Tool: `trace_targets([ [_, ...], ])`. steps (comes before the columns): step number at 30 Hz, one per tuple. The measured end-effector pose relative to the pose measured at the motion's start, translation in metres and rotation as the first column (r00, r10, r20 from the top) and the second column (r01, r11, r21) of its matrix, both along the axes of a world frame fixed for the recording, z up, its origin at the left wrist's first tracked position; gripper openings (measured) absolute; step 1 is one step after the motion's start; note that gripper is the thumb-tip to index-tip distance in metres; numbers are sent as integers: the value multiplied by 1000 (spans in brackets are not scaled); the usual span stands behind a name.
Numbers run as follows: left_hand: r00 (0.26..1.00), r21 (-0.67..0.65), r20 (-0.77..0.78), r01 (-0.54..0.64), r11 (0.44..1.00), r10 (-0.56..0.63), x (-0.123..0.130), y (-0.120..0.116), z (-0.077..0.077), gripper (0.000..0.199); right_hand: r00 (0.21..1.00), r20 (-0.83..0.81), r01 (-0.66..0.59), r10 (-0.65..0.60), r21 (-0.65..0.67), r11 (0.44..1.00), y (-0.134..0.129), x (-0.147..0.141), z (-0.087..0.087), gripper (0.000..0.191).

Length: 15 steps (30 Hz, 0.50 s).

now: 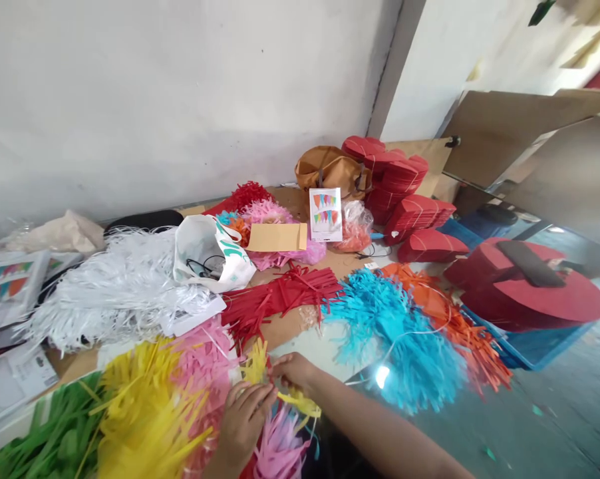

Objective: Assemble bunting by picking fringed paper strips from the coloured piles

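Observation:
Close together at the bottom middle, my two hands are closed around a yellow paper tassel [255,362]. My left hand [246,419] grips it from the left, thumb side toward the right hand. Fingers bent in a pinch, my right hand [295,372] meets it from the right. Yellow strips stick out above and below the hands; a small red bit shows between them. Below hangs a bunch of pink-lilac tassel strips [283,446]. Yellow fringe [148,406] and pink fringe [205,359] lie left of my hands. Red fringe strips [285,293] lie just beyond.
Blue fringe [404,339] and orange fringe [450,319] lie at the right. White fringe [115,286] and a white bag [210,253] are at the back left. Red stacked pieces [404,193] stand behind, with others on a blue crate [539,346]. Green fringe [50,426] lies front left.

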<state>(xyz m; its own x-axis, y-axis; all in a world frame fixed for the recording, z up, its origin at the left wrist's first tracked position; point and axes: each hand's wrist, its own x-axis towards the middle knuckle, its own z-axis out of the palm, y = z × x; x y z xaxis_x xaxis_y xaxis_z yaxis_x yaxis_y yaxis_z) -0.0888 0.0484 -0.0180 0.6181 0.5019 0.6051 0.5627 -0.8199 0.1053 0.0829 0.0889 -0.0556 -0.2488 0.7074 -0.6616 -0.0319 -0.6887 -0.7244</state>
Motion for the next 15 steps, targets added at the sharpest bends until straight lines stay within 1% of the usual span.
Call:
trace_targets([
  [2,999,-4,-23,-31,1000,31,-16,-7,-3,32,999,40,20,-20,-9,1000,2,-6,0,14],
  [4,997,-13,-19,-81,997,81,-32,-14,-6,32,996,91,5,-5,-3,1000,8,-6,4,16],
  [6,991,-7,-10,-130,991,130,-43,-20,-6,32,989,145,-39,34,35,999,17,0,12,16],
  [8,981,0,-6,-193,981,193,-47,-22,-3,31,977,201,-98,73,117,988,30,8,26,17],
  [10,973,-15,-25,-231,973,231,-42,-16,4,31,955,273,-174,112,212,962,44,16,43,18],
  [12,972,-57,-56,-233,971,230,-31,-3,12,34,921,363,-257,144,286,923,59,20,62,21],
  [14,977,-69,-63,-208,976,204,-17,13,19,35,885,445,-312,138,346,885,75,20,81,22],
  [15,979,-60,-55,-197,979,194,-11,20,21,35,874,472,-319,116,378,869,82,19,90,19],
])
